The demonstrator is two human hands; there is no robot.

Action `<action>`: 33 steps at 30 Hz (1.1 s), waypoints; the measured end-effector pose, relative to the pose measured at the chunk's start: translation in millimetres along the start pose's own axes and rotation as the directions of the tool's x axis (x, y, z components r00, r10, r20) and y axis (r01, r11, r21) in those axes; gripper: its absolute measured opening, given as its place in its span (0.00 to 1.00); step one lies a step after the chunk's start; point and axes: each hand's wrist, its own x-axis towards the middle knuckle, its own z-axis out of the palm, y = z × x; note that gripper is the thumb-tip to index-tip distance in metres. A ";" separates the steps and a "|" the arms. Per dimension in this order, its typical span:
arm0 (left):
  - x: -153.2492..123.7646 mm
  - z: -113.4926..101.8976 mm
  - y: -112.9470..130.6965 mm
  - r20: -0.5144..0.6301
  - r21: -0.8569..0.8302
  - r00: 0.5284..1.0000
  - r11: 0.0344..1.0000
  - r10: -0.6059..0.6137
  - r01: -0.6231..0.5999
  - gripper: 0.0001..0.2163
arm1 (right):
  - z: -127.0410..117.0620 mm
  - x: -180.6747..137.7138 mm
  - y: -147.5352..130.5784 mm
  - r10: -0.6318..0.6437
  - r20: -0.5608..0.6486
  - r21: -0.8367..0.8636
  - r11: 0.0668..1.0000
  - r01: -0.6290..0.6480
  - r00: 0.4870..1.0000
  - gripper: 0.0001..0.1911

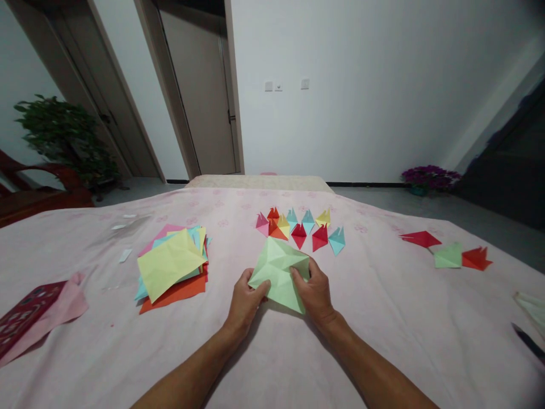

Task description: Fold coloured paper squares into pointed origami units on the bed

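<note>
A creased light green paper sheet [279, 271] is lifted slightly off the pink tablecloth [383, 318] in front of me. My left hand [244, 304] pinches its lower left edge with fingers closed. My right hand [314, 291] grips its right side, thumb on top. Just beyond the sheet lies a cluster of several small folded paper shapes [300, 228] in red, pink, yellow, orange and blue.
A stack of coloured paper squares [172, 267], yellow on top, lies to the left. Three folded pieces, red and green [447, 253], lie at the right. A dark red packet [25, 315] sits at the left edge. Doors, a plant and a wall stand behind.
</note>
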 end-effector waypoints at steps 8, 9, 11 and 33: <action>0.2 -7.7 3.4 0.242 -0.104 0.970 0.995 0.029 -0.004 0.19 | 2.9 10.4 10.2 0.334 0.051 0.397 0.858 -0.326 0.941 0.26; 2.8 -11.3 7.5 0.304 -0.127 0.953 0.991 0.002 0.039 0.20 | 2.5 11.1 11.1 0.329 0.051 0.397 0.860 -0.321 0.943 0.26; 10.2 -20.0 16.7 0.403 -0.151 0.910 0.973 -0.099 0.173 0.22 | 2.1 11.7 11.7 0.307 0.062 0.372 0.876 -0.307 0.950 0.26; 31.6 -9.9 1.9 0.062 -0.062 0.995 0.995 -0.079 0.083 0.19 | 12.0 -3.1 6.1 0.092 0.197 0.063 0.992 -0.106 0.976 0.13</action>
